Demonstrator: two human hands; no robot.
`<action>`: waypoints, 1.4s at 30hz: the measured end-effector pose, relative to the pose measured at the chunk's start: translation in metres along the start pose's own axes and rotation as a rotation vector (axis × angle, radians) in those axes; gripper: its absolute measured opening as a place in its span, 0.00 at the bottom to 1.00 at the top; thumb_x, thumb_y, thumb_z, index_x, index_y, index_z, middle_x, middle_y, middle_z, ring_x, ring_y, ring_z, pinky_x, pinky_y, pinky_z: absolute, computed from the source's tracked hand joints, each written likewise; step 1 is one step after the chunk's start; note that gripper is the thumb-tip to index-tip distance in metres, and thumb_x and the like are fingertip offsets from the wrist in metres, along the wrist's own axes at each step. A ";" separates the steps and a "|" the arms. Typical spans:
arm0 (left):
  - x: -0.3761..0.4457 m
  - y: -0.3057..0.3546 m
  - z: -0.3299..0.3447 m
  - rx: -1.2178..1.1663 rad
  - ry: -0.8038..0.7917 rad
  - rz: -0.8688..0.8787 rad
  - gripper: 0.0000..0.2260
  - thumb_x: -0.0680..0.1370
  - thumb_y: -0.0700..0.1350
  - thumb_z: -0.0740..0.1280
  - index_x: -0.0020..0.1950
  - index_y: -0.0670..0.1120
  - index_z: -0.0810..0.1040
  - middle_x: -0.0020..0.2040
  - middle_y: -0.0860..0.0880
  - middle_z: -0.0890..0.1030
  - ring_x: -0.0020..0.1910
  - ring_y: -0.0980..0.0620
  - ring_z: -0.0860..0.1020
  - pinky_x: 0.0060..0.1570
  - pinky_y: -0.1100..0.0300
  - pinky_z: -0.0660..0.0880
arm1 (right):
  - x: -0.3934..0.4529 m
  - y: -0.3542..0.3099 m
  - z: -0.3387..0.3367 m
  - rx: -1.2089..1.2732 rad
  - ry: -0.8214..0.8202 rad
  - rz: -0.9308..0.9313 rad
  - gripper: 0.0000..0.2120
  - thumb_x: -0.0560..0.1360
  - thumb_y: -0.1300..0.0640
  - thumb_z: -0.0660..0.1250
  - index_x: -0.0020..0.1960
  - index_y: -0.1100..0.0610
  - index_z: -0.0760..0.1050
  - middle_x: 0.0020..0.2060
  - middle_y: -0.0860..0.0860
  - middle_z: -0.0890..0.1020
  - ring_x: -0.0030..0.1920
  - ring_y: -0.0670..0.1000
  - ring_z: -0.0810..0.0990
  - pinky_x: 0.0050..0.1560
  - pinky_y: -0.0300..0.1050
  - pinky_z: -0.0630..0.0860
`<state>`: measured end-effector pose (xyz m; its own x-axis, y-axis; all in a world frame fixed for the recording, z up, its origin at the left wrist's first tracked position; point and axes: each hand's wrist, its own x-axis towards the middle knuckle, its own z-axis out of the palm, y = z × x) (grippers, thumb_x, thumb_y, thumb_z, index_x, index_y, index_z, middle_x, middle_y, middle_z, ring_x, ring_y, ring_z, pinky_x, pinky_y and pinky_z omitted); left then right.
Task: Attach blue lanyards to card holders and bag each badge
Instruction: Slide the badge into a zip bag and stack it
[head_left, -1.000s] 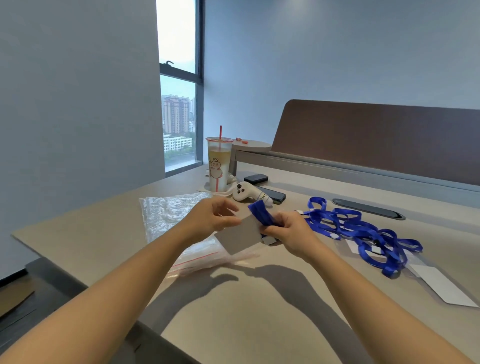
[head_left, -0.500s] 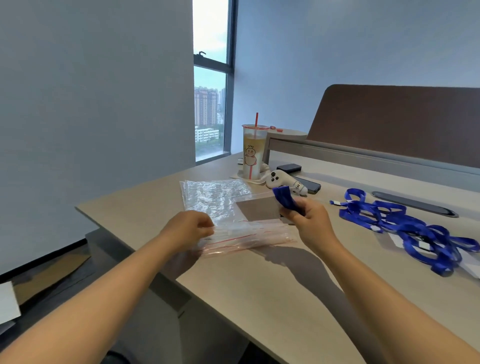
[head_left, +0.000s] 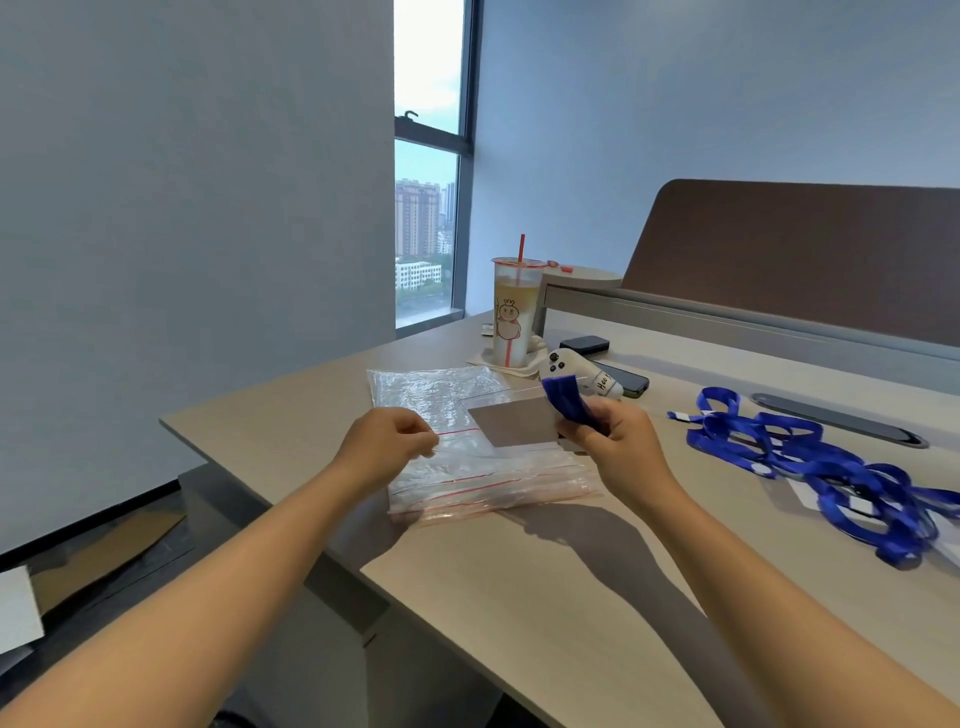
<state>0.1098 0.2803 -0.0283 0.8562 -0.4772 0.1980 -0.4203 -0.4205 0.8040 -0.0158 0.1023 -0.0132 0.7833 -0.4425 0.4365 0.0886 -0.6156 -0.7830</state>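
The right hand (head_left: 618, 447) grips the folded blue lanyard (head_left: 566, 400) with its flat card holder (head_left: 511, 426). The left hand (head_left: 387, 449) pinches the top bag (head_left: 467, 452) on the worktop (head_left: 545, 597). The bag looks thin, floppy and slippery, so hold it by its red-lined mouth.

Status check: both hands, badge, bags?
Left hand pinches top bag. Right hand holds badge with folded lanyard. Badge not yet bagged.

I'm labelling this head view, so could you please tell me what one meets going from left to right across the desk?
Left hand → stack of clear zip bags → card holder → right hand gripping the folded blue lanyard → pile of loose blue lanyards.
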 end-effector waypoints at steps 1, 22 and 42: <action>0.000 0.000 0.000 -0.008 0.000 -0.009 0.11 0.74 0.37 0.66 0.32 0.48 0.76 0.34 0.51 0.79 0.41 0.49 0.77 0.53 0.52 0.74 | 0.000 0.001 0.000 -0.020 -0.010 -0.001 0.09 0.73 0.65 0.65 0.52 0.63 0.78 0.43 0.59 0.81 0.41 0.51 0.77 0.46 0.44 0.75; -0.005 0.019 0.001 -0.088 -0.200 0.061 0.24 0.72 0.27 0.62 0.63 0.46 0.64 0.51 0.47 0.72 0.52 0.50 0.72 0.49 0.64 0.70 | 0.003 -0.008 0.007 -0.376 -0.131 -0.123 0.12 0.74 0.59 0.65 0.57 0.58 0.69 0.52 0.57 0.79 0.49 0.56 0.77 0.52 0.52 0.74; 0.014 0.055 -0.002 -0.286 -0.053 0.243 0.04 0.76 0.37 0.63 0.48 0.44 0.74 0.47 0.47 0.79 0.39 0.56 0.78 0.38 0.72 0.75 | 0.026 -0.031 -0.005 -0.184 -0.020 -0.177 0.17 0.74 0.65 0.63 0.63 0.57 0.72 0.57 0.57 0.78 0.54 0.51 0.74 0.53 0.41 0.72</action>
<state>0.0996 0.2524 0.0197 0.7221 -0.5789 0.3786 -0.5018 -0.0618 0.8627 -0.0012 0.1066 0.0250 0.7780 -0.3049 0.5493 0.1136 -0.7917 -0.6003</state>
